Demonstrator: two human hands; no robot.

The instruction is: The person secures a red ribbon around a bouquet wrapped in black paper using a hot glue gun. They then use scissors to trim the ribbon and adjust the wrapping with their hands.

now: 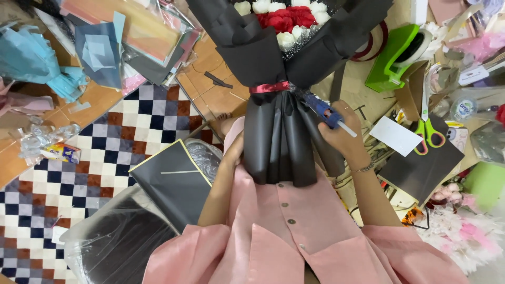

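Checkered floor tiles (105,137) lay cluttered; her right hand (344,138) gripped a blue glue gun (322,111), her left hand (234,152) clasping the matte-black paper-wrapped bouquet (279,121).

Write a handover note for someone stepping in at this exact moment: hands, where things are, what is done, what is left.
Right hand: grips a blue hot glue gun, nozzle at the red ribbon tied round the bouquet's neck.
Left hand: holds the lower stem wrap of the bouquet from the left side, steadying it upright over the lap.
Things: black wrapping paper encloses red and white roses. Green tape dispenser and green scissors lie to the right; a black sheet lies to the left.
Done: bouquet wrapped, ribbon tied.
Left: gluing at the neck appears underway; whether glue is already down cannot be told.
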